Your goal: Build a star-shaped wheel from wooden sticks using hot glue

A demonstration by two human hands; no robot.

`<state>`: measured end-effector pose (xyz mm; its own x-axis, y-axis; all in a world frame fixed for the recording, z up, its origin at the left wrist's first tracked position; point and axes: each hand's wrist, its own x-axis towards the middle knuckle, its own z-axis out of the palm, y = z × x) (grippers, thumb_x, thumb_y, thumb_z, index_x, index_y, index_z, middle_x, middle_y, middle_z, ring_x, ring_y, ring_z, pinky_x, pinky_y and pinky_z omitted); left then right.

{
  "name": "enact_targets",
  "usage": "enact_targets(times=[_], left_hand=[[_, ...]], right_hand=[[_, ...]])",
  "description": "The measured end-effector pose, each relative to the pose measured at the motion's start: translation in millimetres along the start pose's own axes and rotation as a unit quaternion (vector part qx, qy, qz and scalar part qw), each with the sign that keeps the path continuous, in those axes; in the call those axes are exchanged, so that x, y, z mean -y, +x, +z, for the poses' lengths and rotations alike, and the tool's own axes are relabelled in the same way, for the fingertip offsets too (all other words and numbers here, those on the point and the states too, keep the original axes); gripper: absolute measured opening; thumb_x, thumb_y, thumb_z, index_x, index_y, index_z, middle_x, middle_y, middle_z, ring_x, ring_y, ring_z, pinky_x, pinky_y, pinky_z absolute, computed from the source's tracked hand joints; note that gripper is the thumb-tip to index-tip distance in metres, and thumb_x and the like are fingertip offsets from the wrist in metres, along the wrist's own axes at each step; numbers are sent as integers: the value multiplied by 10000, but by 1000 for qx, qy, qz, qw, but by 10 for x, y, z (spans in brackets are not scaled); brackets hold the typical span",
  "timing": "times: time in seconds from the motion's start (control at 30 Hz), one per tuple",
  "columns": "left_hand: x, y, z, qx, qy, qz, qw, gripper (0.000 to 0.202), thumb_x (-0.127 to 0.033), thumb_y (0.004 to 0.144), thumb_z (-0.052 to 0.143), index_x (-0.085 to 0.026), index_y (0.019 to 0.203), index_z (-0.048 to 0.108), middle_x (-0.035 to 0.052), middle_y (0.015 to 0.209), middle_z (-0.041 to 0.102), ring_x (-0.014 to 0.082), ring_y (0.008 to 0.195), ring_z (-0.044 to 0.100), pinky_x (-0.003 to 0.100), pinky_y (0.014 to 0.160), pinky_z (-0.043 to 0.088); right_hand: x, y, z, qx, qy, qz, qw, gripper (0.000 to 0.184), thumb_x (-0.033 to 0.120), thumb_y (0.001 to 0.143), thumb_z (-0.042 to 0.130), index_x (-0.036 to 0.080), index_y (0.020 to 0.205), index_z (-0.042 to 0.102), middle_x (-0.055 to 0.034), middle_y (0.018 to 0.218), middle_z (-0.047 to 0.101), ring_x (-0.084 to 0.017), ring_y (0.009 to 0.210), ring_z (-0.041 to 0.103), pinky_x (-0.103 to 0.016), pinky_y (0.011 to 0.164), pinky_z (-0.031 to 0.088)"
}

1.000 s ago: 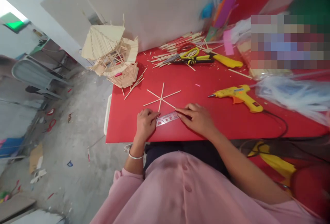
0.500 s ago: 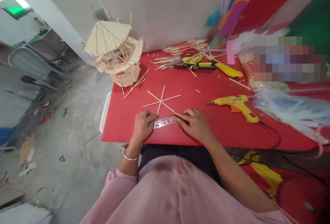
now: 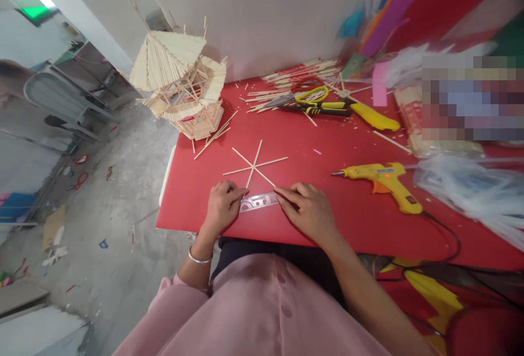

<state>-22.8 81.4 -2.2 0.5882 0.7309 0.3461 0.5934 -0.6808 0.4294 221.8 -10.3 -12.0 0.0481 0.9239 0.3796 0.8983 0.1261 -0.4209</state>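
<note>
Between my two hands lies a clear plastic ruler [image 3: 258, 201] with cut-out shapes, flat on the red table. My left hand [image 3: 223, 205] pinches its left end, thumb and fingers close together. At the other end, my right hand [image 3: 310, 209] has its thumb and forefinger closed on the ruler. Just beyond the ruler is a six-armed star of thin wooden sticks [image 3: 254, 167], crossed at the middle. Its two nearest tips reach my fingertips; whether the fingers press on them I cannot tell.
A stick-built pagoda model [image 3: 180, 83] stands at the back left. Behind the star are loose sticks [image 3: 303, 72], scissors [image 3: 311, 94], black-and-yellow pliers [image 3: 327, 108] and a yellow-handled tool [image 3: 374, 116]. On the right lie a corded yellow glue gun [image 3: 380, 176] and plastic bags [image 3: 462, 192].
The whole view has shifted slightly. Both hands stay at the ruler's ends, and the star keeps its place just beyond it.
</note>
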Motion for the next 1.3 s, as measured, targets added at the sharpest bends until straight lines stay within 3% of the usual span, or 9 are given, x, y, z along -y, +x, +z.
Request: enact_targets(times=[0.77, 1.3], left_hand=[[-41, -26, 35, -3, 3, -4, 1000, 315, -152, 959, 511, -269, 1046, 790, 64, 901, 651, 181, 847, 584, 328, 746, 403], [-21, -34, 93, -37, -6, 16, 999, 285, -163, 962, 537, -257, 1038, 795, 59, 890, 654, 180, 803, 563, 323, 711, 375]], right_hand=[[6, -13, -64, 18, -1, 5, 1000, 307, 378, 1010, 526, 286, 1152, 782, -44, 816, 650, -184, 789, 576, -325, 739, 447], [-19, -8, -65, 15, -3, -7, 1000, 296, 372, 1000, 538, 273, 1127, 786, -40, 807, 652, -183, 780, 592, -322, 730, 459]])
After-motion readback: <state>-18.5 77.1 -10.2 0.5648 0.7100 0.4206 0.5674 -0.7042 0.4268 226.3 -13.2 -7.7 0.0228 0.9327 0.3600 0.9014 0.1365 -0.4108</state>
